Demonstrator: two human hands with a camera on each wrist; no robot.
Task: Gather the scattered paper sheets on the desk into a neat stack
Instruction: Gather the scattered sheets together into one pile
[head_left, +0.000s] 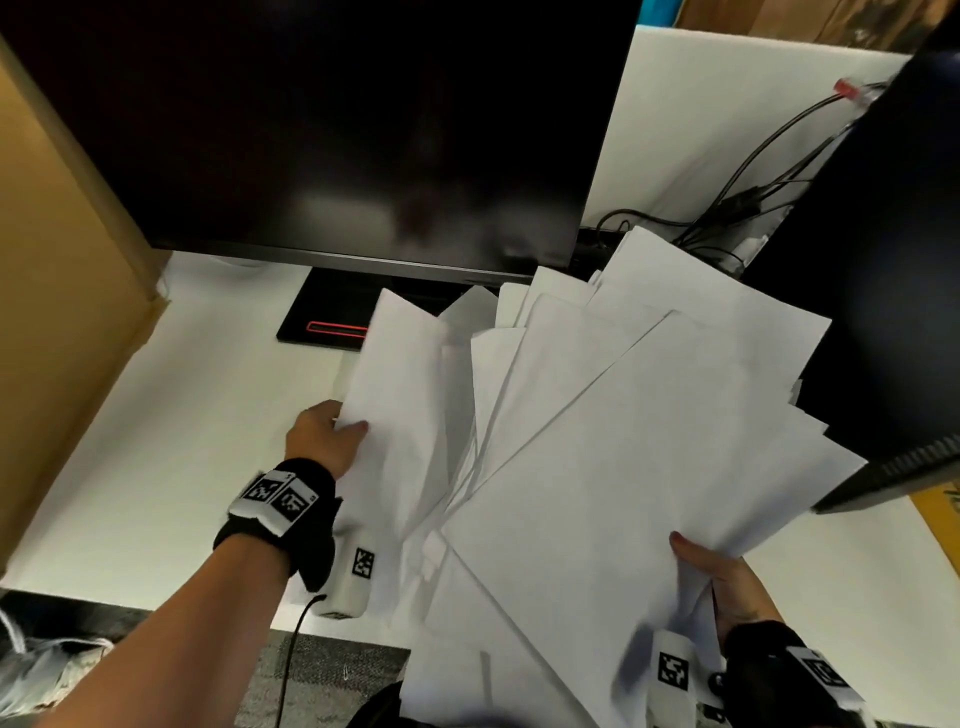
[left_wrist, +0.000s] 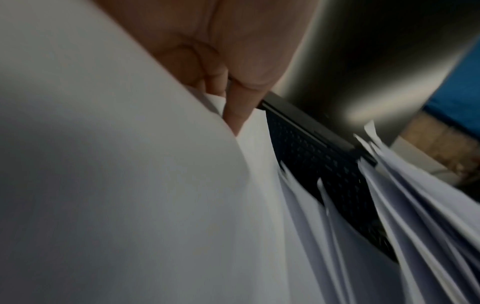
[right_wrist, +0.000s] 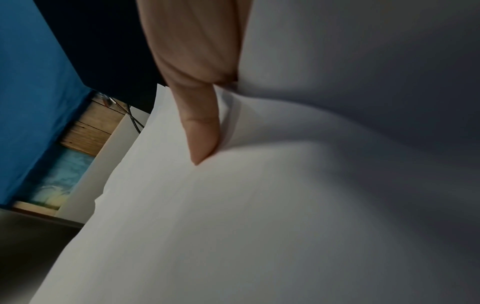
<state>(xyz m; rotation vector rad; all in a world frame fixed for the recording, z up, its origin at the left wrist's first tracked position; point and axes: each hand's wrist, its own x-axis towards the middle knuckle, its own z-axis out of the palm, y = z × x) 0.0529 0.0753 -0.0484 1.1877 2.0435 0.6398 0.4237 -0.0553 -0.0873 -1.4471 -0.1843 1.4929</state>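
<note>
Several white paper sheets are fanned out and lifted above the white desk in the head view. My left hand pinches the left edge of the leftmost sheet, thumb on top. My right hand grips the near right corner of the fan, thumb over the top sheet. In the left wrist view the fingers press against a sheet, with more sheet edges splayed to the right. In the right wrist view the thumb lies on the bent paper.
A dark monitor on a black stand fills the back. A second dark screen stands at the right, with cables behind. A cardboard panel lines the left. A black keyboard lies under the sheets.
</note>
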